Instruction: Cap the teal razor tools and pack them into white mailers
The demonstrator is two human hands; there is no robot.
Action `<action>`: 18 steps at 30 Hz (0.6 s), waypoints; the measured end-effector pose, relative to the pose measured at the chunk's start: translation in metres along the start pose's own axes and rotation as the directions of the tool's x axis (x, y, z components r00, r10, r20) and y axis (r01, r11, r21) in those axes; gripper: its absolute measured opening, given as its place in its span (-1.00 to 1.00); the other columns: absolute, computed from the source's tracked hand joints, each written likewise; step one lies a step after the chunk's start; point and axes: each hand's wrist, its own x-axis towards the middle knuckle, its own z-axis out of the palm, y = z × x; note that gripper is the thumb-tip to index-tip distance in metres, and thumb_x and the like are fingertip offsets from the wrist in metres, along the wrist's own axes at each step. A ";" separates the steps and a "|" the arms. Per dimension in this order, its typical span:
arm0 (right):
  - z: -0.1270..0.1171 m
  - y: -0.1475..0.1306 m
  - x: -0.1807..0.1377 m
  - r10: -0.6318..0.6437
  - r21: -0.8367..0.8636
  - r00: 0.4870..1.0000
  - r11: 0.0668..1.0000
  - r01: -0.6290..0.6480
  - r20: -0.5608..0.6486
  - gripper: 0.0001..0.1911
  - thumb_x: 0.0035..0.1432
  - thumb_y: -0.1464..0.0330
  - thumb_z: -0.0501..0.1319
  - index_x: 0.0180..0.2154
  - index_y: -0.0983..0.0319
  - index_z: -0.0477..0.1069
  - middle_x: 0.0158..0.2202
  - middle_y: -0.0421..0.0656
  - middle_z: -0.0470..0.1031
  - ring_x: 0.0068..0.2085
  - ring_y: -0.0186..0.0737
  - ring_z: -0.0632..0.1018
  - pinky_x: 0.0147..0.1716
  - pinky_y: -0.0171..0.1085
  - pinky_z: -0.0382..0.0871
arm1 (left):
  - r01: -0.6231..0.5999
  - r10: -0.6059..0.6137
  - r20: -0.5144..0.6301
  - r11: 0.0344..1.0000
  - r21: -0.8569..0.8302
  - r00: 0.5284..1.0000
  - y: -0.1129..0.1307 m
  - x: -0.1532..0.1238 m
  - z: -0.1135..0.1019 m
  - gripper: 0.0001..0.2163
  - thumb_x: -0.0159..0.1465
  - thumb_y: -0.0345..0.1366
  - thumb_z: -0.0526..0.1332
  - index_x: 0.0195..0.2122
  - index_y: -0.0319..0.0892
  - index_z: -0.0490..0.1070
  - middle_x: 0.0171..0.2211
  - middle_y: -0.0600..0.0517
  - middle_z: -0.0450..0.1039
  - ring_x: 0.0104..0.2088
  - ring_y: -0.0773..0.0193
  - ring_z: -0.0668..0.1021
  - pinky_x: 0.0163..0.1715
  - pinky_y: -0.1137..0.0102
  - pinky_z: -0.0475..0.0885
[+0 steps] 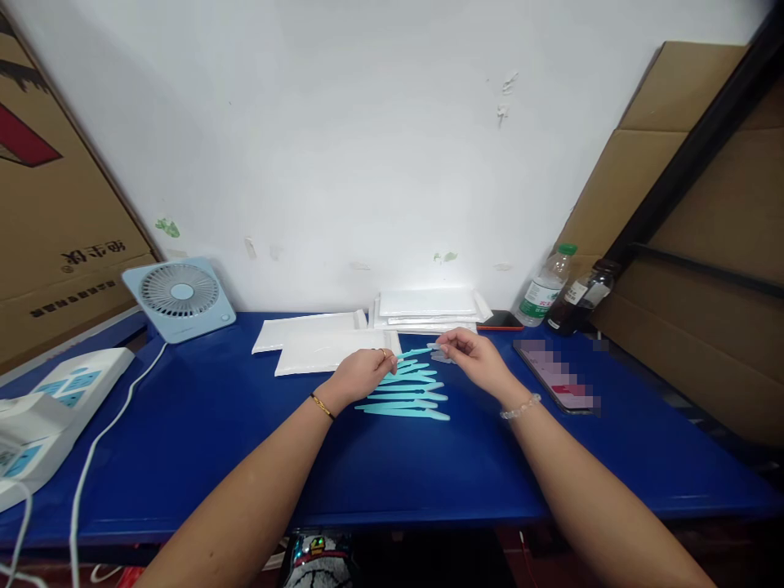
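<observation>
My left hand (361,376) is closed around the handle end of a slim light-blue eyebrow razor (414,354), which points right. At the razor's far end, my right hand (476,361) pinches a small clear plastic cap (434,346); whether the cap sits on the blade or just beside it I cannot tell. Several more light-blue razors (401,406) lie in a rough row on the blue table below my hands, heads to the right. A few clear caps (439,357) lie under my right fingertips, partly hidden.
White padded packets (331,353) and a stack of them (425,304) lie by the wall. A blue fan (182,298) and white power strip (73,392) stand left. Two bottles (542,294), a dark phone (499,320) and another phone (554,376) are right. A cable (101,433) crosses the left side.
</observation>
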 end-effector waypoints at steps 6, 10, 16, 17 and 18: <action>0.001 -0.003 0.000 0.001 0.011 0.999 1.000 -0.002 0.039 -0.76 0.15 0.20 0.19 -0.26 0.25 0.43 -0.38 -0.15 0.46 -0.37 -0.28 0.45 -0.35 -0.27 0.35 | -0.003 0.003 0.008 1.000 0.007 1.000 0.000 0.000 0.000 -0.56 0.34 -0.06 -0.16 -0.34 -0.12 0.47 -0.32 0.07 0.51 -0.32 0.25 0.49 -0.32 0.41 0.31; 0.006 -0.006 -0.001 0.001 0.012 0.997 1.000 -0.002 0.080 -0.77 0.14 0.22 0.19 -0.26 0.24 0.45 -0.34 -0.13 0.49 -0.34 -0.26 0.47 -0.32 -0.27 0.37 | -0.024 0.023 0.022 0.999 0.042 0.999 0.003 -0.001 0.000 -0.61 0.35 -0.15 -0.13 -0.35 -0.11 0.47 -0.29 0.08 0.52 -0.30 0.26 0.49 -0.34 0.43 0.29; 0.006 -0.011 -0.003 0.038 -0.039 0.977 0.999 -0.031 0.209 -0.77 0.11 0.23 0.21 -0.28 0.25 0.50 -0.45 -0.16 0.49 -0.43 -0.29 0.45 -0.41 -0.31 0.33 | -0.093 0.089 0.035 0.985 0.146 0.995 0.007 -0.002 0.009 -0.59 0.36 -0.12 -0.12 -0.38 -0.14 0.46 -0.34 0.02 0.51 -0.33 0.25 0.49 -0.33 0.41 0.30; 0.004 -0.010 -0.004 0.065 -0.048 0.961 0.997 -0.054 0.268 -0.76 0.10 0.23 0.22 -0.28 0.26 0.50 -0.48 -0.17 0.48 -0.47 -0.31 0.44 -0.45 -0.32 0.32 | -0.111 0.110 0.017 0.978 0.178 0.994 0.006 -0.002 0.011 -0.59 0.35 -0.09 -0.11 -0.37 -0.15 0.46 -0.34 0.00 0.50 -0.32 0.24 0.49 -0.32 0.41 0.31; 0.002 -0.009 -0.004 0.088 -0.063 0.942 0.995 -0.071 0.324 -0.75 0.10 0.22 0.22 -0.27 0.26 0.50 -0.49 -0.18 0.49 -0.49 -0.32 0.44 -0.48 -0.33 0.31 | -0.129 0.132 -0.003 0.969 0.210 0.991 0.005 -0.002 0.012 -0.60 0.35 -0.08 -0.08 -0.35 -0.16 0.47 -0.32 -0.01 0.50 -0.31 0.23 0.49 -0.31 0.41 0.32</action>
